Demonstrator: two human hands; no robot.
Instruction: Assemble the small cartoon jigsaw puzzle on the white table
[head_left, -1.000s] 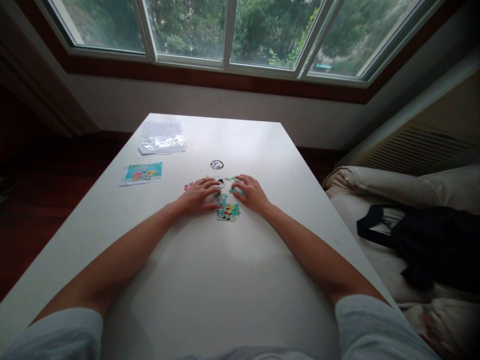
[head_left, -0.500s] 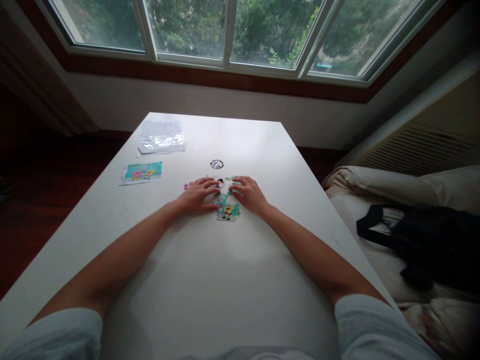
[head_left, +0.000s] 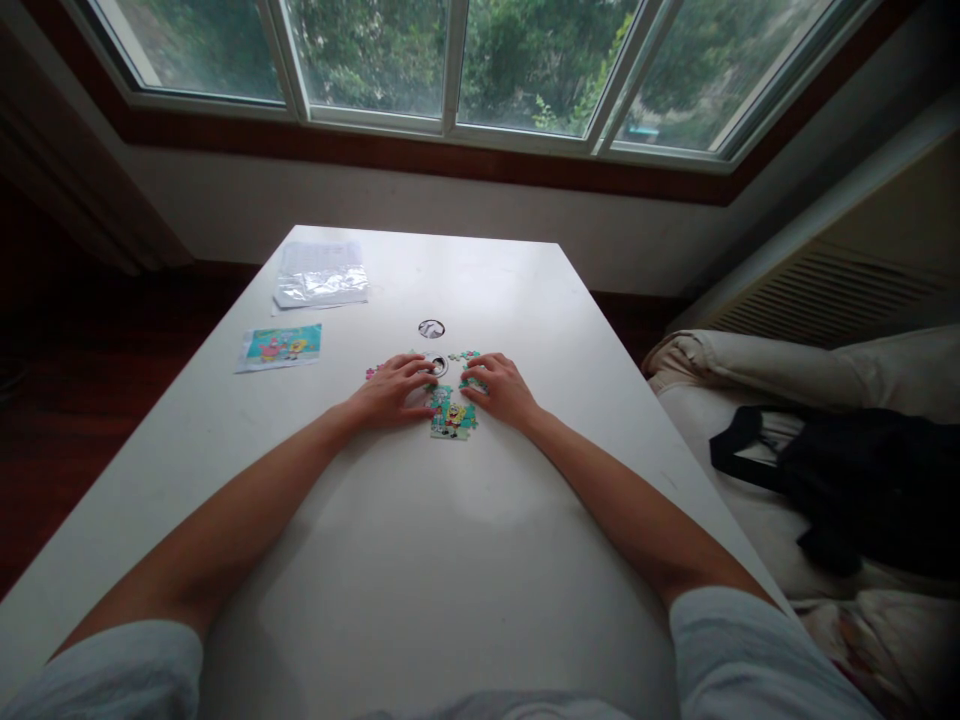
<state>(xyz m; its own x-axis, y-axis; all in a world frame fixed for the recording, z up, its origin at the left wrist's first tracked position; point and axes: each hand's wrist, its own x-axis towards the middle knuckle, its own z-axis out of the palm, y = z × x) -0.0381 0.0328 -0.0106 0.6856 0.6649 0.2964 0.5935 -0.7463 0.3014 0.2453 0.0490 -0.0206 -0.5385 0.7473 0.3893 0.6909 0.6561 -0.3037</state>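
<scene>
A small patch of joined cartoon puzzle pieces (head_left: 452, 419) lies in the middle of the white table (head_left: 420, 560). My left hand (head_left: 392, 390) rests flat to its left, fingers spread, fingertips near loose pieces (head_left: 373, 372). On the other side my right hand (head_left: 500, 385) lies with fingers stretched out, its fingertips touching loose teal pieces (head_left: 466, 357) at the patch's top edge. Neither hand is lifting anything that I can see.
A printed reference picture (head_left: 280, 346) lies at the table's left, a clear plastic bag (head_left: 321, 275) beyond it. Two round table holes (head_left: 431, 328) sit just past the hands. A black bag (head_left: 847, 480) lies on cushions at the right. Windows face me.
Both hands have stayed beside the puzzle, with only small finger shifts. The view has moved slightly.
</scene>
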